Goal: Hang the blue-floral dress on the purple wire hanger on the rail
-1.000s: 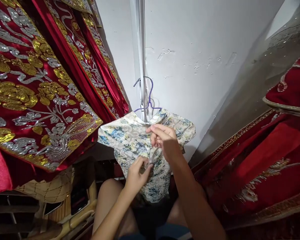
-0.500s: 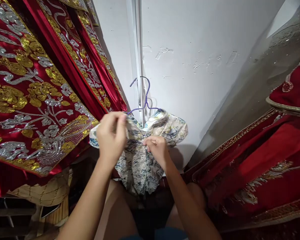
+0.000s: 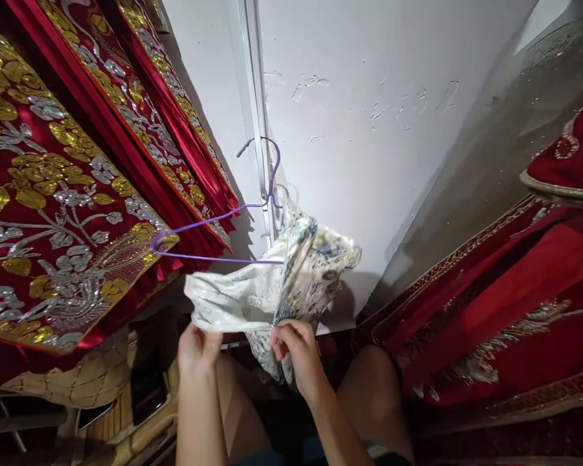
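Observation:
A floral gathered blouse [image 3: 315, 265] hangs partly off a purple hanger [image 3: 199, 223]. The hanger's left arm is bare, while its right side goes into the blouse. My left hand [image 3: 199, 349] is closed on the lower edge of the blouse's left part, which is turned so its pale inside shows. Near the blouse's middle edge, my right hand [image 3: 294, 346] pinches the fabric. The hanger's hook loops around a metal strip [image 3: 257, 103] on the wall.
Red garments with gold and silver sequins [image 3: 68, 194] hang at the left. More red embroidered cloth [image 3: 515, 310] is at the right. A dark phone [image 3: 148, 391] lies on a bamboo seat [image 3: 121, 446] at lower left. Ahead is a white wall [image 3: 359, 129].
The blouse's left shoulder has come off the hanger, baring that arm. My left hand has moved down with the fabric, and my right hand is lower too.

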`<state>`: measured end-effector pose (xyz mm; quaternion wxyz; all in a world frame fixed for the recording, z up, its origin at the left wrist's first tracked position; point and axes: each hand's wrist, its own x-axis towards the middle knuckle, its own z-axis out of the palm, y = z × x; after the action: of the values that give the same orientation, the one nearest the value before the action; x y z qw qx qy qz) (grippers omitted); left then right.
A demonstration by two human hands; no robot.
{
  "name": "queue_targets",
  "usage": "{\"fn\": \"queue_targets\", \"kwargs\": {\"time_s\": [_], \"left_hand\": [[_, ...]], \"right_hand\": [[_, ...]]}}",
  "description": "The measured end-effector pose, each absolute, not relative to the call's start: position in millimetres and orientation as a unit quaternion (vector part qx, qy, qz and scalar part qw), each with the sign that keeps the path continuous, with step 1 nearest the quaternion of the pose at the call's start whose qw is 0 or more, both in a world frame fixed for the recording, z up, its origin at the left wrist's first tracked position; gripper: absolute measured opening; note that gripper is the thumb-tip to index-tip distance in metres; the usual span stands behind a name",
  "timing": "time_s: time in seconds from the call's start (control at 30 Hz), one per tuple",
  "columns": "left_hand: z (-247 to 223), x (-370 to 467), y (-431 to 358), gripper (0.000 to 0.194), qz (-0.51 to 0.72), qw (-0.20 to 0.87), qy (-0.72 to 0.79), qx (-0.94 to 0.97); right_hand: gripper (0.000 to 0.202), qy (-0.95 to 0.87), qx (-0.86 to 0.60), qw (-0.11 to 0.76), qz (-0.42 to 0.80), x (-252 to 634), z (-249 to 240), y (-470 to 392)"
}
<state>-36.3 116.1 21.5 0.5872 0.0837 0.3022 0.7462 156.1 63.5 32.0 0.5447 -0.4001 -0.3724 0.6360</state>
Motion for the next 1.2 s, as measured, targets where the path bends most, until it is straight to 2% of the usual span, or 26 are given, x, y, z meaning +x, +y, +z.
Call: {"fn": "queue_targets", "kwargs": {"time_s": [0.1, 0.2, 0.3, 0.43, 0.57, 0.67, 0.73, 0.8, 0.9, 1.0, 1.1, 1.2], "left_hand": [[-5, -14, 101, 0.02, 0.714, 0.551, 0.404, 0.153], [0, -3, 89, 0.014, 0.685, 0.534, 0.449, 0.208], [27, 9, 75, 0.025, 0.695, 0.526, 0.405, 0.276], [57, 39, 49, 0.034, 0.631, 0.538, 0.328, 0.453], [72, 69, 30, 0.022, 0.489, 0.476, 0.333, 0.651], [75, 69, 28, 0.015, 0.486, 0.372, 0.377, 0.695], [71, 59, 30, 0.028, 0.476, 0.338, 0.412, 0.699], [62, 47, 31, 0.037, 0.432, 0.363, 0.426, 0.707], [44, 32, 29, 0.043, 0.317, 0.427, 0.42, 0.735], [30, 17, 27, 0.039, 0.191, 0.421, 0.442, 0.768], [31, -9, 30, 0.038, 0.118, 0.35, 0.49, 0.79], [48, -41, 37, 0.039, 0.081, 0.249, 0.548, 0.795]], "right_hand": [[0.021, -0.363, -0.438, 0.537, 0.623, 168, 17, 55], [0.026, -0.388, -0.463, 0.504, 0.618, 182, -2, 52], [0.031, -0.409, -0.493, 0.472, 0.605, 192, -15, 55], [0.052, -0.404, -0.496, 0.511, 0.574, 197, -15, 54], [0.078, -0.378, -0.402, 0.474, 0.686, 199, -3, 40], [0.086, -0.381, -0.34, 0.441, 0.738, 205, 7, 31], [0.076, -0.413, -0.325, 0.429, 0.735, 211, 16, 29], [0.056, -0.471, -0.323, 0.393, 0.72, 220, 29, 31], [0.028, -0.579, -0.341, 0.315, 0.67, 235, 55, 43], [0.017, -0.673, -0.386, 0.298, 0.556, 251, 81, 61], [0.013, -0.718, -0.436, 0.346, 0.418, 261, 99, 84], [0.016, -0.701, -0.445, 0.457, 0.319, 259, 106, 111]]}}
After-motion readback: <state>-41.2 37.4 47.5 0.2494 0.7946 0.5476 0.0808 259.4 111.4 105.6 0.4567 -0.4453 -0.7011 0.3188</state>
